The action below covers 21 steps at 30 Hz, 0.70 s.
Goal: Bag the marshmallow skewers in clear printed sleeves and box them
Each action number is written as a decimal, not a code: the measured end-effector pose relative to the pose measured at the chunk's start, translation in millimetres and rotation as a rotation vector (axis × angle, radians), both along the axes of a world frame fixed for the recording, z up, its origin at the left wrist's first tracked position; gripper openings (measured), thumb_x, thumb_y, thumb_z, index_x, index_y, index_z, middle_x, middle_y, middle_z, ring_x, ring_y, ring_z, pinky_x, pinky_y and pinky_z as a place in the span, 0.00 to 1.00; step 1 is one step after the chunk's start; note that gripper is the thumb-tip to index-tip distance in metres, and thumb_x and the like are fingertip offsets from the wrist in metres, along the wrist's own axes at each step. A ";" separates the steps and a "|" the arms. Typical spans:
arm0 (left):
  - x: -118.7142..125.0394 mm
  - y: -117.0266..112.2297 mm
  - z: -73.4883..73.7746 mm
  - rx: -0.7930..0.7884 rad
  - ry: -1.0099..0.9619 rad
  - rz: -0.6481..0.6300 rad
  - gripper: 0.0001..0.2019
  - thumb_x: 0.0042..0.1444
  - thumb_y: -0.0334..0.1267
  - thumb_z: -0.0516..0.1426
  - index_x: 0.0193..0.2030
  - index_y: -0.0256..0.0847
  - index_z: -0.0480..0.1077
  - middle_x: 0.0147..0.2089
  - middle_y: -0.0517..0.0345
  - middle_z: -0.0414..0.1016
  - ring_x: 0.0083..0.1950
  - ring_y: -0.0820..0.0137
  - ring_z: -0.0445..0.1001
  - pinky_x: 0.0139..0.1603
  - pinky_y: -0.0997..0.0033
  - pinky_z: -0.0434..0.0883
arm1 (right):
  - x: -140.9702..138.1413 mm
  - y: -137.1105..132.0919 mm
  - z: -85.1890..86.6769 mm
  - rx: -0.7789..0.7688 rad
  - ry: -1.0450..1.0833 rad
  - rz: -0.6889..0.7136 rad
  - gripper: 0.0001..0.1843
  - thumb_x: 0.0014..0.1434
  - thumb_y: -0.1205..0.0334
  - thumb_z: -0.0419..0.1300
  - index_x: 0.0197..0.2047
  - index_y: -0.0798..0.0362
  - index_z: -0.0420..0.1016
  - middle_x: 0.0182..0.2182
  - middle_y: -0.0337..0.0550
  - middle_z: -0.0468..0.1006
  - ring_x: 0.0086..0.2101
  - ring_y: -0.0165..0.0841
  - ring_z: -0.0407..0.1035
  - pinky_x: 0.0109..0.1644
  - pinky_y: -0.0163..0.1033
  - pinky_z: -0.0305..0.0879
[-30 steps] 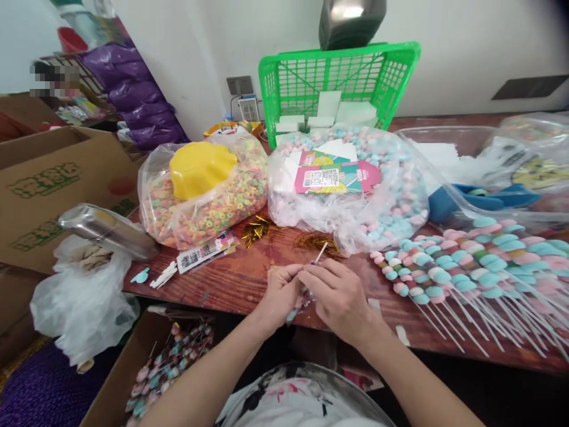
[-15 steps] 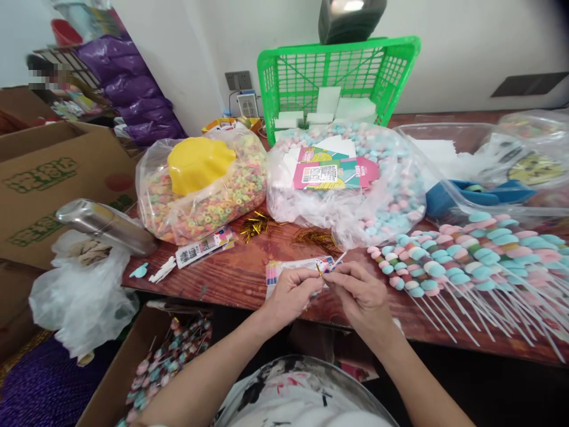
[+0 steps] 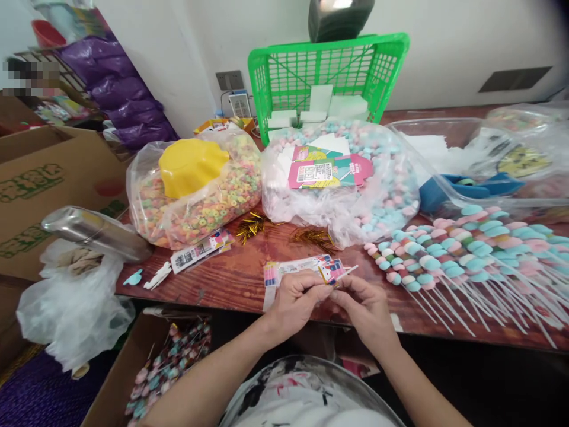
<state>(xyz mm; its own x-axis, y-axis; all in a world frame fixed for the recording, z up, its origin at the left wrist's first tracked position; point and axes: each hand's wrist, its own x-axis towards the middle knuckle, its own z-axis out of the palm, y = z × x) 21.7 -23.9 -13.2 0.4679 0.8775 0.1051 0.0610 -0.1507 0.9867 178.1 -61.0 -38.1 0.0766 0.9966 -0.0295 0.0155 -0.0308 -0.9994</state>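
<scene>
Grip of the right hand (image 3: 362, 302) was narrow in the head view, thumb and fingers pinching a thin white stick (image 3: 349, 272) whose end poked up toward the right, just above the front part of the counter (image 3: 213, 289). Left hand (image 3: 297, 300) was curled in close, fingertips meeting the right's; whether it pinched anything could not be told, since the fingers hid that spot. Printed wrappers (image 3: 288, 268) lay just beyond, partly covered by the left hand. Farther back were gold strips (image 3: 251, 227), a clear bag (image 3: 178, 226) of small rings topped by a yellow scalloped piece (image 3: 193, 167), and a second bag (image 3: 306, 212) bearing printed cards (image 3: 326, 170). Pink-and-blue skewers (image 3: 471, 244) were heaped at the right. Behind the bags stood a green basket (image 3: 254, 74).
</scene>
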 end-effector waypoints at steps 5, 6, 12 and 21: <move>-1.9 1.8 5.6 0.193 0.199 -0.102 0.16 0.60 0.37 0.53 0.22 0.35 0.68 0.24 0.61 0.62 0.28 0.76 0.60 0.31 0.74 0.57 | 14.5 5.1 6.0 0.054 -0.102 0.239 0.08 0.55 0.57 0.61 0.31 0.53 0.74 0.25 0.38 0.75 0.28 0.31 0.70 0.33 0.35 0.68; -2.6 2.3 6.2 0.141 0.202 -0.125 0.16 0.59 0.38 0.54 0.21 0.35 0.68 0.23 0.61 0.62 0.28 0.76 0.60 0.30 0.74 0.56 | 17.7 5.7 8.2 0.110 -0.173 0.298 0.07 0.57 0.59 0.59 0.33 0.53 0.75 0.28 0.39 0.77 0.31 0.32 0.71 0.37 0.36 0.69; -7.3 5.8 11.3 -0.650 0.137 -0.249 0.13 0.42 0.44 0.64 0.20 0.36 0.71 0.19 0.63 0.66 0.17 0.79 0.61 0.17 0.80 0.55 | 29.2 -1.7 21.1 0.823 -0.724 0.371 0.14 0.58 0.77 0.48 0.40 0.55 0.71 0.32 0.46 0.77 0.34 0.33 0.71 0.36 0.38 0.69; -11.8 8.8 20.2 -1.053 0.091 -0.616 0.09 0.33 0.38 0.69 0.21 0.36 0.76 0.19 0.57 0.74 0.16 0.74 0.68 0.14 0.77 0.67 | 30.5 -22.8 31.7 1.239 -0.929 0.429 0.19 0.59 0.73 0.46 0.51 0.62 0.69 0.31 0.50 0.77 0.34 0.37 0.70 0.38 0.45 0.68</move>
<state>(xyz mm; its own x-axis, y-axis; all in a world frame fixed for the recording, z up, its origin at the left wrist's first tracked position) 9.9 -15.1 7.0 0.8038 0.1438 -0.5773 0.3361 0.6908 0.6402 208.6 -83.8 -6.5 -0.6707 0.3218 0.6683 0.3956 0.9173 -0.0446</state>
